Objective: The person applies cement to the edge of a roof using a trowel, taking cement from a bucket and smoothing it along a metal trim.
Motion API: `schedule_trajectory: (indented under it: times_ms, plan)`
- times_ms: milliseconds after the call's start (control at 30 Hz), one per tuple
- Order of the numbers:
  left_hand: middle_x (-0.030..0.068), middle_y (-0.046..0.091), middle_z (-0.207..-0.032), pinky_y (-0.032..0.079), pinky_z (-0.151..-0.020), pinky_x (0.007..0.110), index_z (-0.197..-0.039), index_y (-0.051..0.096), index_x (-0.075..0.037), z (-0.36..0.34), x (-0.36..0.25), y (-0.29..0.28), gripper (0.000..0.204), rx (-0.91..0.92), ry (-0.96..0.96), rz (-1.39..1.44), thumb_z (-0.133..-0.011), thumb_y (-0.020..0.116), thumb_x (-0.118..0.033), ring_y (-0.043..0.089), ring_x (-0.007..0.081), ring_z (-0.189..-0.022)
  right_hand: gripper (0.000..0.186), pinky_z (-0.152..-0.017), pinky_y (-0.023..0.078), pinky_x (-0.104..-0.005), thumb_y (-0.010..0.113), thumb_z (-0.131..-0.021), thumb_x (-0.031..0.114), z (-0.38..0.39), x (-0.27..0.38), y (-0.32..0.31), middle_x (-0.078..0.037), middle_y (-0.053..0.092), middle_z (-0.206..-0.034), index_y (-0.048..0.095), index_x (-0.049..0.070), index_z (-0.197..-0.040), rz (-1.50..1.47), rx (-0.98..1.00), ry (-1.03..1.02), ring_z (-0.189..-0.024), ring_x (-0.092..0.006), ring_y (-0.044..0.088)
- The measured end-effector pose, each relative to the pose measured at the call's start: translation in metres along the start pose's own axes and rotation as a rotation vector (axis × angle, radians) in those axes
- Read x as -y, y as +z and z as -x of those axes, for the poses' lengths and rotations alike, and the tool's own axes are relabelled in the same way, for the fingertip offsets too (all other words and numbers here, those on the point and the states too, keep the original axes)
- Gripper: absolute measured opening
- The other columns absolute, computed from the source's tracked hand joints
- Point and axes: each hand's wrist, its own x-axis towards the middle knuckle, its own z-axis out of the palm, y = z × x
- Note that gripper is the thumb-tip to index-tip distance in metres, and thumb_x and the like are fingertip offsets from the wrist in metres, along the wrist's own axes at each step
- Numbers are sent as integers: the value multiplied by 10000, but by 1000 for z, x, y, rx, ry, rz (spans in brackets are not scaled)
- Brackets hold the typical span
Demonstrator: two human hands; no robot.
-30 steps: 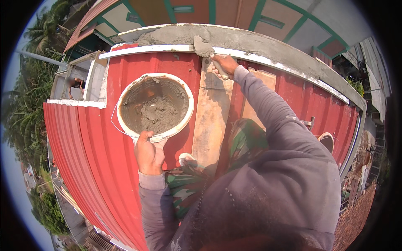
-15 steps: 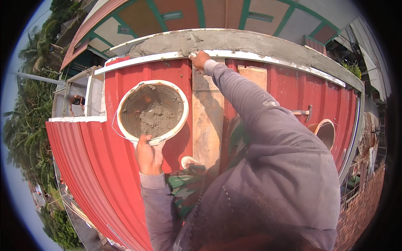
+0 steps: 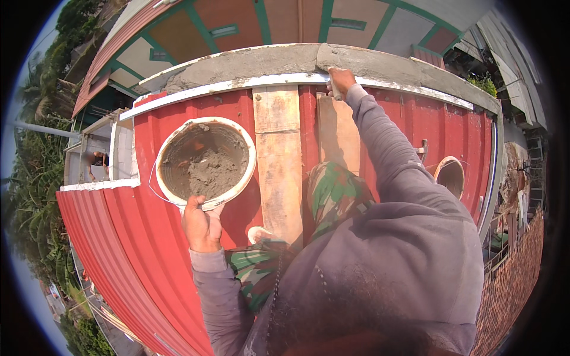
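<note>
My left hand [image 3: 202, 226] grips the near rim of a white bucket [image 3: 251, 155], thumb over the edge. Grey wet mortar [image 3: 214, 171] lies in the bucket and smears its inner wall. With my right arm stretched out, my right hand [image 3: 342, 79] is closed round the pale handle of a trowel [image 3: 336, 93]. Its blade is hard to tell from the grey mortar around it. The hand is at the near edge of a low wall [image 3: 249, 63], whose top is coated with mortar, smoother in places and rough in others.
Wooden planks [image 3: 278, 148] lie across the red corrugated roof [image 3: 119, 237]. To the right are a second bucket [image 3: 449, 176], tipped toward me, and a partly hidden hammer [image 3: 422, 150]. Another person [image 3: 98, 163] bends over at the far left. A white strip [image 3: 196, 98] edges the wall.
My right hand has moved to the right along the wall with the trowel, whose handle now shows below the fist. My left hand still holds the bucket rim. The view has shifted slightly.
</note>
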Motion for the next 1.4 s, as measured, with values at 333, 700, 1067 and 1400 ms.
schedule_trajectory:
  times_ms: [333,700,1067,1400]
  plan:
    - [259,584,-1327,566,-1064,709,-1276,483,88,-3,-2,0,324,1,2,-21,-957,489,35,643,477,-1236,322,-495,573,-383,633,-1072,312,24,-1,139,-103,642,-819,613,22,-1211,-205,213,78,-619,-192,617]
    - [253,590,-1324,577,-1057,706,-1295,484,99,-6,-3,-4,357,-6,4,-30,-942,499,44,646,477,-1235,420,-492,566,-394,602,-1092,385,36,-3,44,-135,673,-838,660,-4,-1238,352,105,-94,-618,-222,662]
    - [252,576,-1373,561,-1066,703,-1386,440,76,-3,-7,2,439,25,-26,-47,-954,496,22,645,443,-1248,381,-476,570,-379,635,-1057,350,38,-29,-114,-129,666,-854,622,3,-1212,-64,-129,-4,-620,-213,653]
    - [236,598,-1354,602,-1015,689,-1459,407,29,1,-7,6,518,46,25,-120,-945,474,35,680,454,-1209,352,-518,617,-367,632,-1054,308,17,10,107,-118,654,-871,603,0,-1221,-135,193,57,-647,-192,658]
